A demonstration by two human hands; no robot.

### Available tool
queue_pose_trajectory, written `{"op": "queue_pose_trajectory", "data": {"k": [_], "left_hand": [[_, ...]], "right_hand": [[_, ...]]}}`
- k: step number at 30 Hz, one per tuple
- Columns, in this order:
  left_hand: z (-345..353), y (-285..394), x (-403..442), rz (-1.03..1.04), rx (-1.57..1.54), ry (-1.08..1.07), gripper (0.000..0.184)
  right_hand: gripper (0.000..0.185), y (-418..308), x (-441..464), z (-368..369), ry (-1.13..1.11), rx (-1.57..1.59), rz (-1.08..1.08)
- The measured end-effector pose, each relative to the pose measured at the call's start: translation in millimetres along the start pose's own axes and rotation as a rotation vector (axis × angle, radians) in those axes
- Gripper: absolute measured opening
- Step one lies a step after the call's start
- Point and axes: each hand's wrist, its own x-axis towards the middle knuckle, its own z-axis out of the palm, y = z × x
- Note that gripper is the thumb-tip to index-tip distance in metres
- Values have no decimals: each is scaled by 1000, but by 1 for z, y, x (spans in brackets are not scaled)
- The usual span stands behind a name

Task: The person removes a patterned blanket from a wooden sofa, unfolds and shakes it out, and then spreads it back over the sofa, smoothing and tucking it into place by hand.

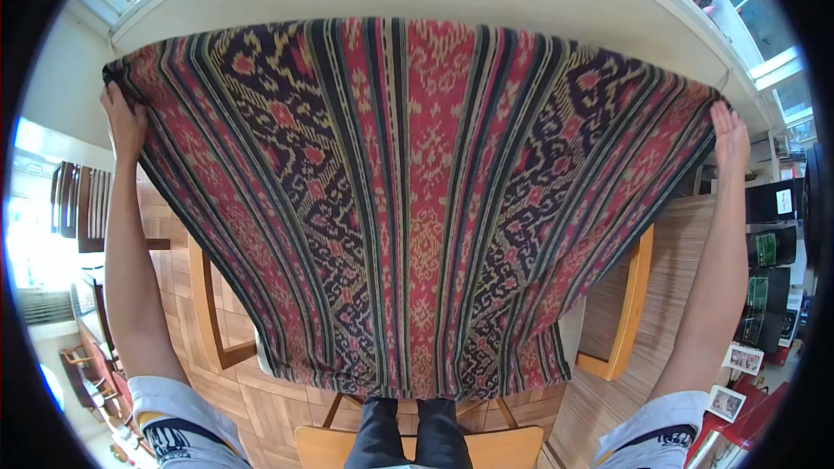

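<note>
Two hands, left (129, 122) and right (730, 141), spread your patterned cloth (426, 208) wide; each grip holds one upper corner.

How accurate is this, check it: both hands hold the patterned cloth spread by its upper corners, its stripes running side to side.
The direction is wrong: the head view shows the stripes running from top to bottom. The left hand and right hand do hold the patterned cloth spread by its upper corners.

The spread cloth (426, 208) blocks the middle. Left of it, there is room above the floor (174, 282), but a wooden frame (204, 308) stands partly in the way.
</note>
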Motion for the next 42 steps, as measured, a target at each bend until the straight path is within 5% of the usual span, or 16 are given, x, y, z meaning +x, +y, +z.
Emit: {"op": "queue_pose_trajectory", "data": {"k": [10, 13, 15, 18, 22, 26, 28, 30, 33, 34, 39, 42], "left_hand": [[64, 11, -1, -99, 24, -99, 68], [110, 5, -26, -175, 57, -116, 69], [160, -25, -48, -235, 157, -63, 68], [133, 15, -27, -360, 226, -521, 62], [130, 22, -16, -557, 277, -700, 54], [105, 46, -21, -600, 292, -393, 46], [124, 1, -29, -594, 132, -344, 45], [135, -44, -40, -623, 164, -323, 50], [120, -68, -79, -534, -84, -272, 55], [117, -73, -94, -463, -170, -217, 57], [85, -97, -119, -836, 18, -427, 71], [50, -60, -117, -955, -454, -593, 78]], "right_hand": [[39, 78, 16, 40, 7, -117, 36], [53, 123, -2, 51, -208, -1114, -235], [63, 158, -12, 48, -208, -1485, -216], [74, 182, -4, 43, -246, -1804, -12], [58, 165, -33, 71, 75, -1796, -63], [47, 149, -70, 100, 484, -1966, -179], [40, 144, -67, 83, 521, -1876, -63], [35, 157, -39, 17, 358, -1311, -320], [38, 149, -62, -32, 325, -1376, -508], [51, 152, -73, -40, 311, -1458, -541], [58, 148, -84, -83, 393, -1297, 92], [51, 145, -89, -94, 190, -885, 267]]}}
